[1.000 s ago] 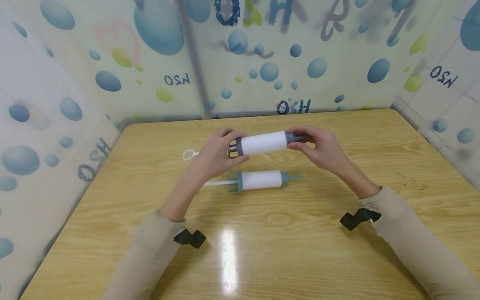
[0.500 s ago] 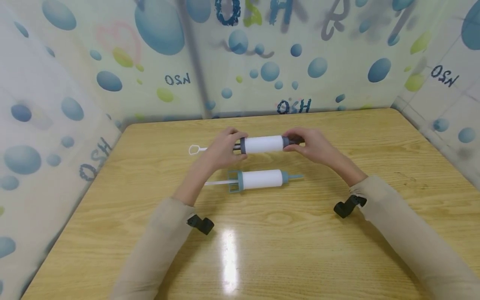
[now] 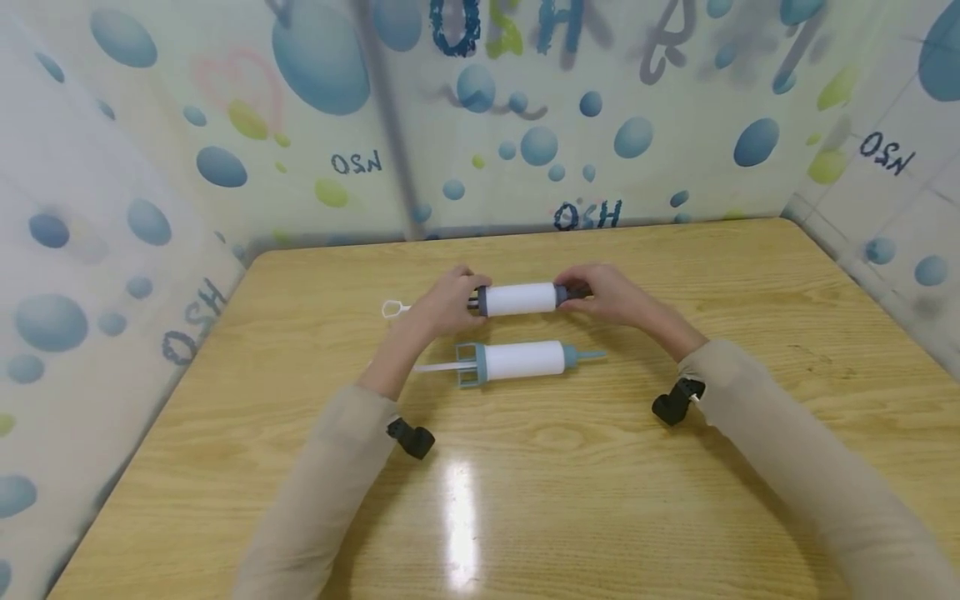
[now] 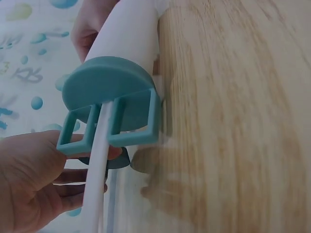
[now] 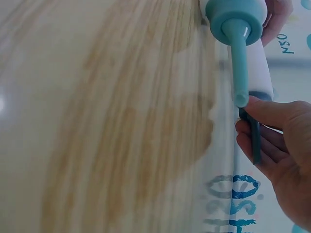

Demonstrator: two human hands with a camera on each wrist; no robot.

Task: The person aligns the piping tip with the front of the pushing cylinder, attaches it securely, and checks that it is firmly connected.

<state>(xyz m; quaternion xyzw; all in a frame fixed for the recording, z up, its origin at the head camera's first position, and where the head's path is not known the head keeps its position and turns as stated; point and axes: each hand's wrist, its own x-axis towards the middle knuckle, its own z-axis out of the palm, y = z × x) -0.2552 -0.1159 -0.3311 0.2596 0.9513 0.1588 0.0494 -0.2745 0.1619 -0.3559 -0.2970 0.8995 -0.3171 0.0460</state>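
A large syringe with a white barrel (image 3: 521,299) and dark grey end caps lies lengthwise between the hands. My left hand (image 3: 448,302) grips its left end around the dark collar and covers part of the white rod, whose loop (image 3: 395,309) shows beyond. At the other end, my right hand (image 3: 606,296) pinches the dark nozzle (image 5: 255,141) between thumb and fingers. Closer to me, a matching syringe with teal caps (image 3: 525,359) lies parallel on the table; no hand holds it. Its teal finger frame (image 4: 109,92) partly blocks the left wrist view. Whether the grey syringe touches the table is unclear.
The wooden table (image 3: 570,483) extends around both syringes, with a bright glare streak in front. Behind it hangs a patterned backdrop (image 3: 525,108) with blue and green spots, which also runs along both sides.
Both hands have lowered the grey syringe toward the table and brought it a little nearer the teal one. It has levelled out and shifted slightly left. The teal syringe stays put.
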